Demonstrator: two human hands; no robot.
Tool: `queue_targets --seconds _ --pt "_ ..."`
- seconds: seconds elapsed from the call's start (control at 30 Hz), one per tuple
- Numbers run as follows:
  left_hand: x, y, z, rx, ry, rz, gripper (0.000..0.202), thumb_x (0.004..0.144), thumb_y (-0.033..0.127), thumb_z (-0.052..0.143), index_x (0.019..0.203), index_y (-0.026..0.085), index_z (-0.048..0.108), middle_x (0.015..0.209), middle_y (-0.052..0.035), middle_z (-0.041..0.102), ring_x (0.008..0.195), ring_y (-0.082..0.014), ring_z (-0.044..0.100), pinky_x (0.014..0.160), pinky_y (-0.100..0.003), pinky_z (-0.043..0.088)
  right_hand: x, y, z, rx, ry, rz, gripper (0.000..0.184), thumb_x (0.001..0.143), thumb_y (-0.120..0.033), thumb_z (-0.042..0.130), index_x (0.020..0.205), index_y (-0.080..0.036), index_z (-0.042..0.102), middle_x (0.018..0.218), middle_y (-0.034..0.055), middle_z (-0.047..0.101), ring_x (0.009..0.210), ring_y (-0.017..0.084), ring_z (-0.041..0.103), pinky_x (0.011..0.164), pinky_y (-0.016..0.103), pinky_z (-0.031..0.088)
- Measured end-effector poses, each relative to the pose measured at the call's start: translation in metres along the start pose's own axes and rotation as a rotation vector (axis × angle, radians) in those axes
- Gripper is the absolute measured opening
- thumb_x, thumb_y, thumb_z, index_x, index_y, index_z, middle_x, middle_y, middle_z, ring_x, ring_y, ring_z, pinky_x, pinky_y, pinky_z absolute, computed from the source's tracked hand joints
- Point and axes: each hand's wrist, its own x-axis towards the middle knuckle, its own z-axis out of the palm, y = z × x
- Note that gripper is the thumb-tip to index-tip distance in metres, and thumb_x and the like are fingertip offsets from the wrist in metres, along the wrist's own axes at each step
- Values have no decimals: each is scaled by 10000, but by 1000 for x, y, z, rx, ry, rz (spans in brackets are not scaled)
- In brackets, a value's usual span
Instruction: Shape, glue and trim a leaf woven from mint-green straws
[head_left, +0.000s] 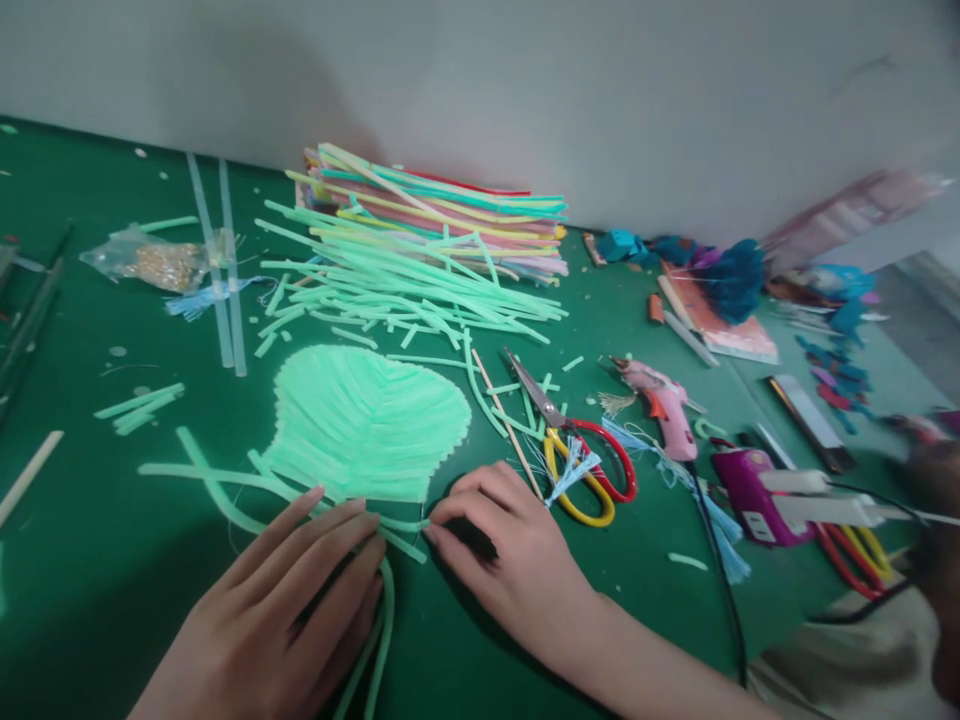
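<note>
A flat light-green leaf shape made of straws lies on the green table. My left hand lies flat with fingers stretched out, resting on loose green straw strips just below the leaf's stem end. My right hand is to its right, fingers curled, with thumb and forefinger pinching the tip of a green straw strip at the leaf's lower edge.
A pile of green and coloured straws sits at the back. Red-and-yellow scissors, a pink glue gun, a purple device with cables, a wooden stick and blue craft bits lie to the right.
</note>
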Motion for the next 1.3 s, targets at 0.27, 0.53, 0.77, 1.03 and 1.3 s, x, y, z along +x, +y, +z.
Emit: queue_targets --seconds 0.27,0.53,0.77,1.03,1.3 --pt "6 4 -3 112 -5 101 220 935 209 564 1014 92 732 1074 -99 752 1096 -245 627 1199 -405 267 1 0 -1 41 -6 0 69 913 -132 616 868 -157 662 866 38 620 831 167 542 777 322 443" --pt "3 7 -1 160 -33 102 278 956 200 507 1034 53 730 1103 -152 739 1116 -293 617 1188 -446 260 0 0 0 56 -2 15 69 910 -135 614 874 -170 660 869 38 617 838 172 544 777 324 443" --pt "4 -1 -1 173 -94 62 454 935 311 558 1345 116 576 1466 -100 550 1375 -250 455 1227 -413 188 1 0 -1 73 -11 45 66 898 -143 629 860 -185 664 860 26 625 843 172 553 783 329 454" --pt "-1 -12 6 286 -220 97 634 906 394 551 1468 124 431 1581 -102 386 1440 -276 373 1238 -445 134 6 2 -3 74 38 56 105 872 -116 618 825 -193 672 848 31 634 821 170 565 779 331 474" --pt "-3 -12 3 276 -243 104 595 905 394 572 1452 187 464 1603 -113 343 1481 -282 286 1221 -475 140 10 4 -7 35 28 4 107 889 -110 615 823 -172 671 831 29 637 819 161 548 796 318 451"
